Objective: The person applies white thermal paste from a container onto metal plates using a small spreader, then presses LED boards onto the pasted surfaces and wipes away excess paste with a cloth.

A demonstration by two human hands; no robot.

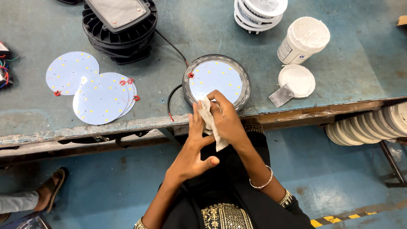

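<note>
Hands wiping with a white cloth

Left hand [193,148] lying open; right hand [227,121] pinching the cloth [210,123], hanging lengthwise below the round lamp [216,80]; white tub [303,40] sitting right.

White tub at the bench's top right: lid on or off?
Off. The tub stands upright with white paste exposed at its mouth; its lid lies flat on the bench beside it.

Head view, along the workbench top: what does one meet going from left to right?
Bundle of coloured wires → loose round LED boards → black finned lamp housing → round lamp with LED board fitted → metal scraper → paste-smeared lid → open white tub of paste.
</note>
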